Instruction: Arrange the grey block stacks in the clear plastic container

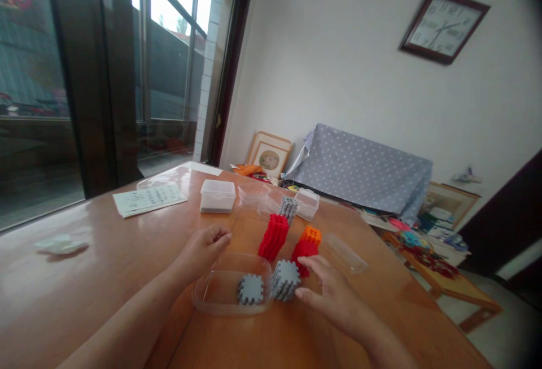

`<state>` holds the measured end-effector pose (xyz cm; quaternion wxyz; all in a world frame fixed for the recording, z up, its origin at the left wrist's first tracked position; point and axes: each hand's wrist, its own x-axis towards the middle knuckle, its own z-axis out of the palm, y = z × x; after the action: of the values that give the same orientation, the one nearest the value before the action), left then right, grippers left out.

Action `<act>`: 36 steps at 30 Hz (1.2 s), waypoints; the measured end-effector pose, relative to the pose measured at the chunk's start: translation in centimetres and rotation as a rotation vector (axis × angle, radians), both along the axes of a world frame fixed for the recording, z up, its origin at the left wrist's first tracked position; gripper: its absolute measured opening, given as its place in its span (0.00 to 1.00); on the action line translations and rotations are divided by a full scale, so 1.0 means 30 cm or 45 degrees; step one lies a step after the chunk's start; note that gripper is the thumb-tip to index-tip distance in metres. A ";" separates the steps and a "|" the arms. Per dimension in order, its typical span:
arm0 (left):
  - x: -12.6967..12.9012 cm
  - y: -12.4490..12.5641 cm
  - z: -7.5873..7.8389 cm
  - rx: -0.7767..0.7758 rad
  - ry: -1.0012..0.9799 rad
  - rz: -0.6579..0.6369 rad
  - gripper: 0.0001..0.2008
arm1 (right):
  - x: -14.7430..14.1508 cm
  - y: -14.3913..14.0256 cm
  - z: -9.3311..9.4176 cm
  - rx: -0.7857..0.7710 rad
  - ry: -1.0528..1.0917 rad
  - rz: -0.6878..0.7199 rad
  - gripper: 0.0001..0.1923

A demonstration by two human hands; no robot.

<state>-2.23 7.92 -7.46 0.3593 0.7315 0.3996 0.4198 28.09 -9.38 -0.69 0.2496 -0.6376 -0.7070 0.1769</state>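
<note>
My left hand (209, 247) is curled closed above the far left rim of a clear plastic container (218, 295), and no object shows in it. Inside that container, on its right side, lies a small pile of grey notched square tiles (252, 289). A taller stack of grey notched tiles (287, 279) stands just outside its right rim. My right hand (324, 281) is beside this stack, thumb and fingers apart, holding nothing visible. Its fingertips overlap red pieces (305, 251) in view; whether they touch is unclear. Behind stands a tall red stack (274, 236).
Orange pieces (312, 235) and another grey stack (288, 208) stand farther back. Clear boxes (217, 195) and a transparent lid (346, 254) lie around them. Printed sheets (149, 199) and a crumpled plastic wrapper (61, 244) rest on the left of the wooden table (139, 259).
</note>
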 end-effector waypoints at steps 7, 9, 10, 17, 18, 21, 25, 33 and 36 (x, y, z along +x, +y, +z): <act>0.000 0.000 -0.012 -0.016 0.031 0.004 0.18 | -0.038 0.060 0.047 -0.020 -0.139 0.142 0.23; -0.002 0.005 -0.019 -0.003 0.039 0.010 0.17 | -0.038 0.069 0.052 -0.031 -0.170 0.146 0.23; -0.003 0.007 -0.022 -0.002 0.043 0.008 0.17 | -0.037 0.073 0.054 -0.039 -0.181 0.150 0.23; -0.001 0.022 -0.044 -0.014 0.043 -0.012 0.18 | -0.040 0.091 0.062 -0.087 -0.196 0.173 0.18; 0.000 0.024 -0.046 -0.014 0.039 -0.015 0.18 | -0.041 0.093 0.061 -0.091 -0.195 0.168 0.17; 0.000 0.028 -0.048 -0.023 0.033 -0.013 0.18 | -0.040 0.098 0.056 -0.100 -0.191 0.145 0.15; -0.002 0.026 -0.040 -0.033 0.048 -0.010 0.19 | -0.040 0.095 0.065 -0.062 -0.160 0.126 0.15; 0.004 -0.001 -0.005 -0.019 0.065 0.013 0.18 | -0.157 0.077 0.117 -0.045 -0.165 0.182 0.19; 0.004 -0.015 0.017 0.027 0.066 0.010 0.17 | -0.220 0.096 0.110 -0.048 -0.265 0.213 0.21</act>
<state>-2.12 7.47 -6.94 0.3391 0.7443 0.4072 0.4063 21.50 -6.50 2.61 0.1471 -0.5959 -0.7764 0.1433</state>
